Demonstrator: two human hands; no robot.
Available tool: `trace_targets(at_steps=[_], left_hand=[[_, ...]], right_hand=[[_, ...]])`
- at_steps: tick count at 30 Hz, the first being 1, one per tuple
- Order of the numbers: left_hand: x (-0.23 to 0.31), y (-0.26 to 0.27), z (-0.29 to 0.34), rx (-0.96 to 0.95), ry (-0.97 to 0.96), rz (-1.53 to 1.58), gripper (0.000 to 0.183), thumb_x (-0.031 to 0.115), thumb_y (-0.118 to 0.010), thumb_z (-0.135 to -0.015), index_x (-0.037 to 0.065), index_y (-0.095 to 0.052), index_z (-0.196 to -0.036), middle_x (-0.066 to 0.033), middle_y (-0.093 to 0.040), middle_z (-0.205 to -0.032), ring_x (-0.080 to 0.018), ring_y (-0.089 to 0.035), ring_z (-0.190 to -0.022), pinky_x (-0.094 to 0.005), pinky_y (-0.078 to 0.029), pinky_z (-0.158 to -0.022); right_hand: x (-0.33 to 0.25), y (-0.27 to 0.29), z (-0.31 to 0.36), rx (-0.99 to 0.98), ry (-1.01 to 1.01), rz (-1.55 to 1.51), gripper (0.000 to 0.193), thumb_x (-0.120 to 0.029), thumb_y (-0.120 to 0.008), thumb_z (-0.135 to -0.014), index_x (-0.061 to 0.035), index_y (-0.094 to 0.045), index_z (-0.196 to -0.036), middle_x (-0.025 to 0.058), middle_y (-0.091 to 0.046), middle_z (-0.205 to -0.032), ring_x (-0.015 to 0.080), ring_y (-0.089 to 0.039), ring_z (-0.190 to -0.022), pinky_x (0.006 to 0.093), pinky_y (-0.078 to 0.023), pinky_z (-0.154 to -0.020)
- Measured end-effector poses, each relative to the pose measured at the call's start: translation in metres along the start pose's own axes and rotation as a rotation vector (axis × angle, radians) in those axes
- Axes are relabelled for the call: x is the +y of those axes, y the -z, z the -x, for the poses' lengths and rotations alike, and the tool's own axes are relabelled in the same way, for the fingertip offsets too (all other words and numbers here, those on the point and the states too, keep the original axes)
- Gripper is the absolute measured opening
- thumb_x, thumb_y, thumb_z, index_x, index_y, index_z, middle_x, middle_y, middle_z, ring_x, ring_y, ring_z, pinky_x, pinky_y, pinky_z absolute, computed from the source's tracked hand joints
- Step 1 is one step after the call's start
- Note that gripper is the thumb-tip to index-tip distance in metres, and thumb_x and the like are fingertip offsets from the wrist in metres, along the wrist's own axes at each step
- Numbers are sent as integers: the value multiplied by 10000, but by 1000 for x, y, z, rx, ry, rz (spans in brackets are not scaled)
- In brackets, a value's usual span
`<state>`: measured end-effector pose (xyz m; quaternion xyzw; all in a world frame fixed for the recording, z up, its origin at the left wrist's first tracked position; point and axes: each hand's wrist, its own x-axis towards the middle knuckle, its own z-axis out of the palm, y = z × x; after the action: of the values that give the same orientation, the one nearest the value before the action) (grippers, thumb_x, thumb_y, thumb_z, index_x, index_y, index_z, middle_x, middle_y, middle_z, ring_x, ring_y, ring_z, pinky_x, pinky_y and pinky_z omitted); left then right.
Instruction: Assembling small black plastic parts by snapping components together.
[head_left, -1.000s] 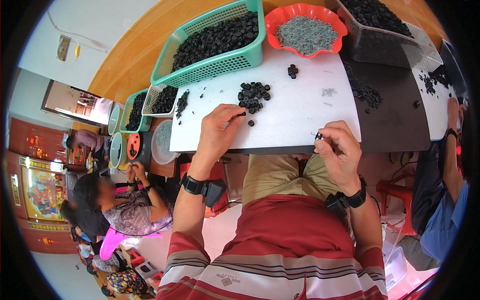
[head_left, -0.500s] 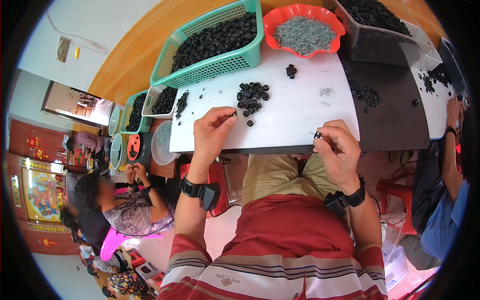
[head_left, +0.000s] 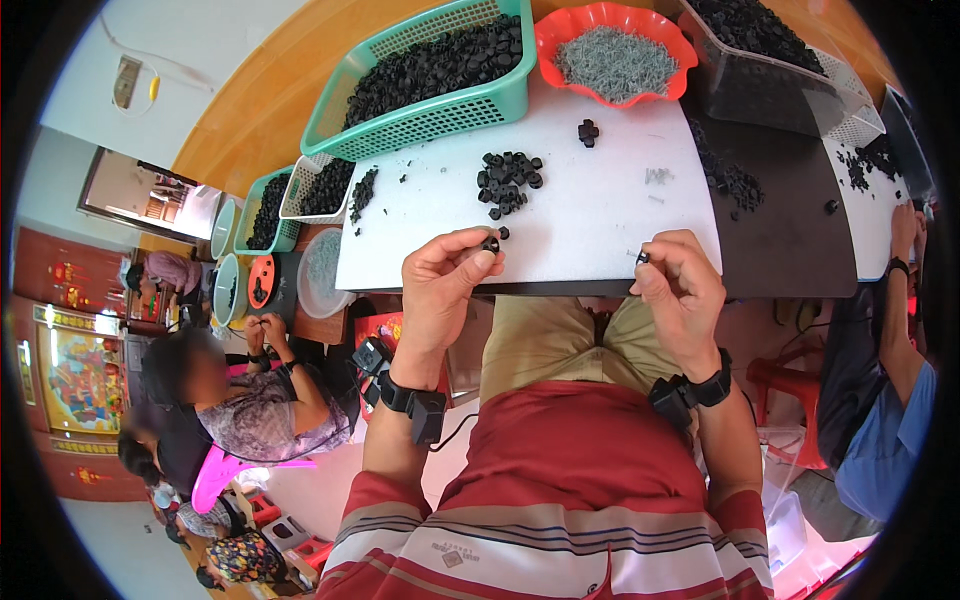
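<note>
My left hand (head_left: 447, 282) pinches a small black round part (head_left: 491, 244) between thumb and fingertips, above the near edge of a white foam sheet (head_left: 430, 245). To its right, my right hand (head_left: 683, 290) is closed on a small black piece (head_left: 642, 257) with a thin screw sticking out leftward. The two hands are apart. Just beyond the left fingertips lies a pile of small black parts (head_left: 508, 180), with a single one (head_left: 503, 233) nearer. A cross-shaped cluster of black parts (head_left: 588, 133) and a few loose screws (head_left: 658, 176) also lie on the sheet.
At the back stand a green basket (head_left: 430, 128) of black parts, a red scalloped bowl (head_left: 550, 75) of screws and a clear bin (head_left: 760, 105). Smaller baskets (head_left: 298, 205) sit left. A person (head_left: 265, 405) works at the left; another person's arm (head_left: 902, 310) shows at right.
My left hand has moved right, and a black part now shows clearly in its fingertips. My right hand has shifted slightly, still holding the piece with the screw.
</note>
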<state>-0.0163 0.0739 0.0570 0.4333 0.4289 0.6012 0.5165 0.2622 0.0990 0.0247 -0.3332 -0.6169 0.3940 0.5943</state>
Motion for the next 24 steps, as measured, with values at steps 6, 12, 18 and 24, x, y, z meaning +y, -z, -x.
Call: trace_targets(at_steps=[6, 12, 18, 24], left_hand=[[1, -8, 5, -40, 78, 175, 239, 11, -678, -940, 4, -684, -1179, -163, -702, -1145, -211, -702, -948, -325, -609, -826], [-3, -15, 9, -85, 166, 377, 265, 36, -661, -962, 13, -673, -1226, -176, -690, -1148, -196, -704, -946, -304, -624, -842], [-10, -19, 11, -140, 229, 537, 276, 71, -663, -970, 44, -667, -1244, -185, -644, -1186, -205, -686, -970, -293, -627, -848], [-17, -27, 14, -155, 285, 605, 282, 74, -654, -976, 47, -659, -1257, -182, -635, -1185, -208, -681, -976, -300, -629, -857]], right_hand=[[-1, -1, 0, -7, -3, -42, 155, -7, -690, -936, 40, -642, -1076, 73, -589, -1010, 79, -568, -724, 211, -485, -605], [-3, -1, 0, -19, 18, -2, 169, -32, -719, -922, 42, -649, -1057, 78, -599, -1009, 77, -562, -711, 215, -479, -602], [-17, -12, -4, -46, 95, -39, 174, -44, -744, -903, 32, -655, -1032, 105, -622, -993, 87, -560, -671, 227, -469, -574], [-21, -22, -7, -105, 146, -22, 196, -48, -766, -884, 22, -658, -1033, 114, -630, -981, 103, -586, -696, 242, -492, -570]])
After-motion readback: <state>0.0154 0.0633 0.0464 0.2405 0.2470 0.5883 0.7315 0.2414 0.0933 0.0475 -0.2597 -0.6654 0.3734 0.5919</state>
